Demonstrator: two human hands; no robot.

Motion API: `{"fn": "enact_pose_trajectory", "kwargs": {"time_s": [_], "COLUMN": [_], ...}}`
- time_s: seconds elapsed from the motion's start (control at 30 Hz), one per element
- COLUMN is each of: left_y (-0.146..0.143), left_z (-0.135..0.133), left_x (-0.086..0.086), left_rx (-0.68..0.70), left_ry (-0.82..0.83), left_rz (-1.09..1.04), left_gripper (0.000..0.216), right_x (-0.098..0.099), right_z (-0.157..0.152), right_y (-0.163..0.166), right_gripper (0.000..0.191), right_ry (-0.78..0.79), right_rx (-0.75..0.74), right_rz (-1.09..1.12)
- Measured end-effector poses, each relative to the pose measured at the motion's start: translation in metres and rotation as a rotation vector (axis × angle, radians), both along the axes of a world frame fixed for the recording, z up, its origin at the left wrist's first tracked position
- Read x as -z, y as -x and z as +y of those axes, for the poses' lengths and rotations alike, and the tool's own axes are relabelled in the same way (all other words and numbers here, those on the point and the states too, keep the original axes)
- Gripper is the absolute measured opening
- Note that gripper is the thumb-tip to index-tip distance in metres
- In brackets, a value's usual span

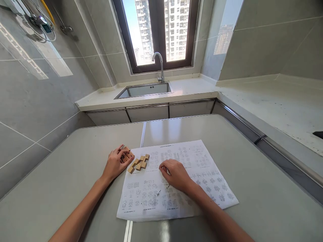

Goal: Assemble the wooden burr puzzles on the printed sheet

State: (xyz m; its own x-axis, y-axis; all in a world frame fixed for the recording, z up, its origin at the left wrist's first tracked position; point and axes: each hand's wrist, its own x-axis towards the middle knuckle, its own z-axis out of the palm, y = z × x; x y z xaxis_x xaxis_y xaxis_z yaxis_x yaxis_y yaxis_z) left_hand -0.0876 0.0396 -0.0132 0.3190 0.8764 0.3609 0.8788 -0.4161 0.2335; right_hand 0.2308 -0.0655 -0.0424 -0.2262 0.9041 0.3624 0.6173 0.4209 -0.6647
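My left hand (pixel 117 162) curves its fingers over a reddish-brown wooden block (pixel 128 154) with notches, at the upper left corner of a printed sheet (pixel 181 198). Right beside it, on the sheet, lie several lighter notched wooden puzzle pieces (pixel 143 164), some touching each other. The sheet carries rows of small line drawings of pieces and assembled shapes. Over its middle, my right hand (pixel 175 173) is closed, thumb and fingers curled together. Whatever may be between those fingertips is hidden from this angle.
The sheet lies on a pale table (pixel 252 168) with a white seam down it. Beyond stands a white counter (pixel 186 88) with a sink (pixel 148 90), a curved faucet (pixel 160 65) and a window (pixel 158 30). Another counter runs along the right, and a tiled wall is at left.
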Motion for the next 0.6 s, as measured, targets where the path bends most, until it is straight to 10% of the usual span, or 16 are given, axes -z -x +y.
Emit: {"fn": "enact_pose_trajectory", "kwargs": {"time_s": [0.6], "left_y": [-0.002], "left_z": [-0.011], "left_x": [0.000], "left_rx": [-0.049], "left_ry": [0.003], "left_rz": [0.026], "left_gripper": [0.046], "right_x": [-0.002], "right_z": [0.000], "right_y": [0.002], "right_gripper": [0.017], "right_ry": [0.018], "right_rx": [0.003], "right_rz": [0.000]}}
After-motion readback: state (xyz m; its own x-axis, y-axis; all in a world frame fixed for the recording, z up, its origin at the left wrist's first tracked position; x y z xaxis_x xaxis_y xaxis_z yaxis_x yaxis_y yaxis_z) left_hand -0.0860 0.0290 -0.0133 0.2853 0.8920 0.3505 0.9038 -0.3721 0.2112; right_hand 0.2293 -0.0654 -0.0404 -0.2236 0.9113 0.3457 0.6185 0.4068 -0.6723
